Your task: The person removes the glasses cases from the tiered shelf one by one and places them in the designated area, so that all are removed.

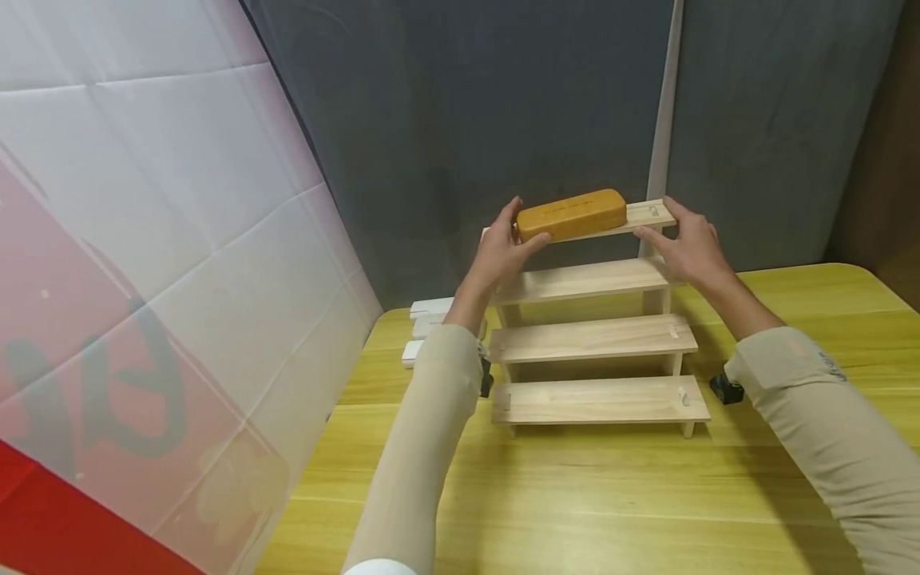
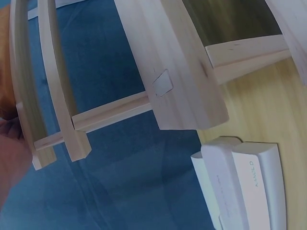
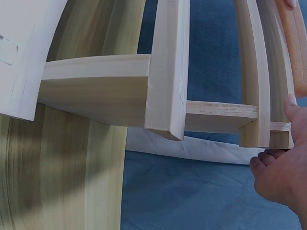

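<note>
A stepped wooden display shelf (image 1: pixel 596 401) with several tiers stands on the table. On its top board (image 1: pixel 650 214) lies an orange oblong case (image 1: pixel 571 214) with rounded edges, shaped like a glasses case, a line of small marks along its top. My left hand (image 1: pixel 497 249) holds the left end of the case, thumb at the front and fingers behind. At the board's right end, my right hand (image 1: pixel 693 243) grips the wood, thumb in front. The right wrist view shows that hand (image 3: pixel 283 165) at the board's end, close to the case (image 3: pixel 293 48).
Several white boxes (image 1: pixel 430 326) lie on the yellow wood-grain table (image 1: pixel 561 495), left of the shelf; one (image 2: pixel 254 179) bears lettering. Behind rises a dark grey curtain (image 1: pixel 467 120) with a pale strip. A printed white sheet (image 1: pixel 180 184) hangs at the left.
</note>
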### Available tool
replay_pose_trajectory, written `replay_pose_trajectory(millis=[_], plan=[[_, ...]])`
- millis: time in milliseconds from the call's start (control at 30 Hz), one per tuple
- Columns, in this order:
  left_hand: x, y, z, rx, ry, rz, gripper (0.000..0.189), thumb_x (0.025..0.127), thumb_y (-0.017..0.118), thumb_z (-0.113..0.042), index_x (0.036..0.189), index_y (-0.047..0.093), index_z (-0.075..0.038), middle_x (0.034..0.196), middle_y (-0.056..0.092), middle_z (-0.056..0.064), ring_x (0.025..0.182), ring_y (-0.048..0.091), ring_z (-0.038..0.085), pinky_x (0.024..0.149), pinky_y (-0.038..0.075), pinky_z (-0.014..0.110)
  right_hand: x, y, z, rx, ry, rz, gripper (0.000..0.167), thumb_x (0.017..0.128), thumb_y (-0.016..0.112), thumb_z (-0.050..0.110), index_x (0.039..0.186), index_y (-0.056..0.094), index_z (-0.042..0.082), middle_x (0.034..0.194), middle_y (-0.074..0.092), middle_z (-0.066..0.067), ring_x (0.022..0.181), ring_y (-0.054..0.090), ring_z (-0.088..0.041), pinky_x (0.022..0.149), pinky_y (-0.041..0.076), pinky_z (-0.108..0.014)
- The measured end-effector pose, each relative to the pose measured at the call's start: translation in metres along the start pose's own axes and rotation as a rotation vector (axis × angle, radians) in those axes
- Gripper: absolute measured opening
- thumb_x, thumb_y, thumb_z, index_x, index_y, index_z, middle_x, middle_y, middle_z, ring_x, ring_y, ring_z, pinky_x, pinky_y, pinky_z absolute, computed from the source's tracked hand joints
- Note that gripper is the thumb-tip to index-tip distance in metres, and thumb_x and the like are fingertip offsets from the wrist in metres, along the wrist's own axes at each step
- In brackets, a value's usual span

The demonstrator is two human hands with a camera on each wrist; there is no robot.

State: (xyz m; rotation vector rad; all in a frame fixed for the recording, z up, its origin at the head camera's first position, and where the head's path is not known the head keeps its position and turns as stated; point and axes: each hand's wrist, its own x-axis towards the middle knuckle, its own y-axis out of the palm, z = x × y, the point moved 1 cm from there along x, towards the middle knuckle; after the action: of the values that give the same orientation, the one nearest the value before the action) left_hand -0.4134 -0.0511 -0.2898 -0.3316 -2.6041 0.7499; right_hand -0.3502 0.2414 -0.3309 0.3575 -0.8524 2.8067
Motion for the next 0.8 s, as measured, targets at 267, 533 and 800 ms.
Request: replay_pose_trajectory(millis=[267,533,800], plan=[[0.0002,-0.0032,0.0006,0.020,0.035,0.008,0.088,0.098,0.080,-0.028,0.167,0.029,-0.005,0.164,0.047,0.006,0.143,0.051,0.015,0.116,0.043,0.026,0.0003,-0.0002,0.0002,-0.007,0.004,0.001,0.089,0.108,0.058,0.049,0.170,0.011,0.007,0.174,0.015,-0.024,0.159,0.012,-0.047,0.126,0.016,-0.067],[-0.0020,-0.0034,0.0036,0.045,0.057,-0.032,0.086,0.095,0.084,-0.029,0.164,0.038,-0.007,0.157,0.056,0.004,0.132,0.059,0.014,0.110,0.048,0.025,0.0010,0.0006,-0.0002,-0.005,-0.003,0.009,0.089,0.109,0.058,0.049,0.170,0.010,0.006,0.175,0.013,-0.023,0.159,0.012,-0.048,0.125,0.017,-0.067],[-0.0062,-0.0032,0.0029,0.071,0.064,-0.091,0.083,0.092,0.087,-0.029,0.160,0.046,-0.008,0.149,0.061,0.007,0.122,0.063,0.014,0.104,0.052,0.026,0.0014,0.0013,0.0009,-0.010,-0.007,0.005,0.089,0.108,0.058,0.049,0.170,0.012,0.006,0.174,0.014,-0.023,0.159,0.013,-0.048,0.125,0.017,-0.067]])
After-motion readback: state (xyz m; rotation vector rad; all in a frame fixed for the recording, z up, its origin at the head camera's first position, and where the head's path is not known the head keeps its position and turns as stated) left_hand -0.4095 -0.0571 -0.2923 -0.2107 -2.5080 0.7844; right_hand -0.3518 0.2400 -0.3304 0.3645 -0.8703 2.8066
